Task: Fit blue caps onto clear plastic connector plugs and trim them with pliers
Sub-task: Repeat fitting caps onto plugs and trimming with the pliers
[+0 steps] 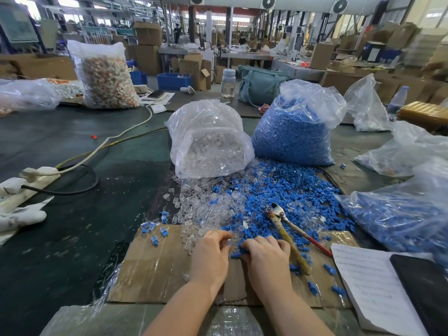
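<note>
The left hand lies palm down at the near edge of the heap, and its curled fingers pinch a clear plug at the tips. The right hand is beside it, fingers curled into the blue caps; whether it grips one of them I cannot tell. Both hands rest over a flat piece of cardboard.

Behind the heap stand two plastic bags. The left bag holds clear plugs and lies tipped, so its open mouth spills the loose clear plugs onto the table. The right bag stands upright and is full of blue caps. A third bag with blue parts lies at the right side.

The pliers lie on the blue caps, just beside the right hand, jaws pointing away. A few capped plugs lie apart on the cardboard's left corner. A printed sheet of paper lies at the right.
</note>
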{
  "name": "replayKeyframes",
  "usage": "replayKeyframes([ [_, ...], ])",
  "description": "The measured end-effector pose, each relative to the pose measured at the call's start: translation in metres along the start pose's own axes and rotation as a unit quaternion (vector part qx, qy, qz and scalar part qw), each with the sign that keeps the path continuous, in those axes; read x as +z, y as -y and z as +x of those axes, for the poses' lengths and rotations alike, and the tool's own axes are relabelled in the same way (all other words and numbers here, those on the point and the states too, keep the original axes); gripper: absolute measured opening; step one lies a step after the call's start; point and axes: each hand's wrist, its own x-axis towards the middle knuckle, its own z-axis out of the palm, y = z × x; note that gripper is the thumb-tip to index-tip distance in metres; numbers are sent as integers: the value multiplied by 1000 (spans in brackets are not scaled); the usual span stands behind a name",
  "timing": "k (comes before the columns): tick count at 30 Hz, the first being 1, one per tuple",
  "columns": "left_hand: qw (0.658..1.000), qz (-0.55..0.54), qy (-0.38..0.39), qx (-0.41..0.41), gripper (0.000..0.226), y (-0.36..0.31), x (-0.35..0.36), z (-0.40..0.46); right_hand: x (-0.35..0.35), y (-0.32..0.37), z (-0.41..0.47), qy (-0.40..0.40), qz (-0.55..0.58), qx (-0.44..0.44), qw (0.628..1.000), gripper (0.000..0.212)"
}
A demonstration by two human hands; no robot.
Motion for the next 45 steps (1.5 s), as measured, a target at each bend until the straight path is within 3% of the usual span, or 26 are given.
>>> replayKeyframes([
  [4,996,-71,-1,-47,26,1,-3,-4,3,-4,1,0,14,4,1000,18],
  [17,992,-99,-34,-65,27,3,-5,-14,-3,-7,-1,22,31,22,999,17],
  [26,991,-111,-31,-70,22,1,-3,-22,-4,-8,-7,-8,41,25,999,17],
  [39,989,-110,-84,-53,18,0,-5,-36,-3,-8,-16,-21,51,23,998,17],
  [45,993,-29,-108,-33,14,-1,-5,-45,-4,-6,-16,-22,58,27,998,17],
])
